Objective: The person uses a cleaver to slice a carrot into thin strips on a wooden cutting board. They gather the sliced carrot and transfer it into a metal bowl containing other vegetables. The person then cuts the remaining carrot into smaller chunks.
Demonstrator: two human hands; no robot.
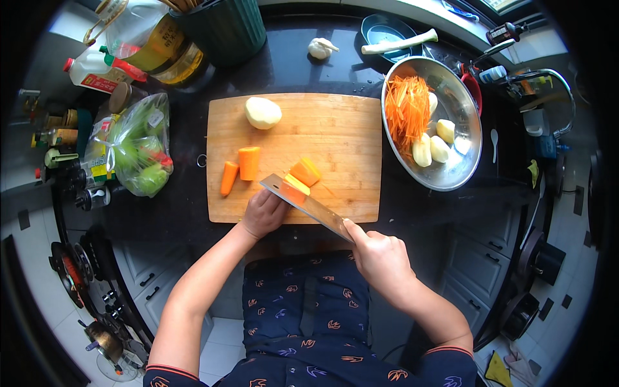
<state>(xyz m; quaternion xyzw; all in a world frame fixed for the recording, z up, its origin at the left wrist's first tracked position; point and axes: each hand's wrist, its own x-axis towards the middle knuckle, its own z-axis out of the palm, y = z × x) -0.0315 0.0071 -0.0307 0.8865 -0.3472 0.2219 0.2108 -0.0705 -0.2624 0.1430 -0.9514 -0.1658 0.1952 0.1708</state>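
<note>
My right hand (383,258) grips the handle of a cleaver (316,209), its broad blade slanting up and left over the near edge of a wooden cutting board (348,135). My left hand (263,214) is curled at the blade's far end; the blade partly hides its fingers and whatever they hold. Just beyond the blade lie cut carrot pieces (305,171) with yellowish faces. Left of them a thick carrot chunk (249,164) stands beside a thinner carrot piece (229,178). A peeled potato (263,113) rests toward the board's far side.
Right of the board, a steel bowl (459,164) holds shredded carrot (407,111) and several peeled pale pieces (440,148). Behind are a garlic bulb (320,48) and a white stalk (400,42) across a green dish (385,27). A bag of green vegetables (143,149) sits left, near bottles (97,69).
</note>
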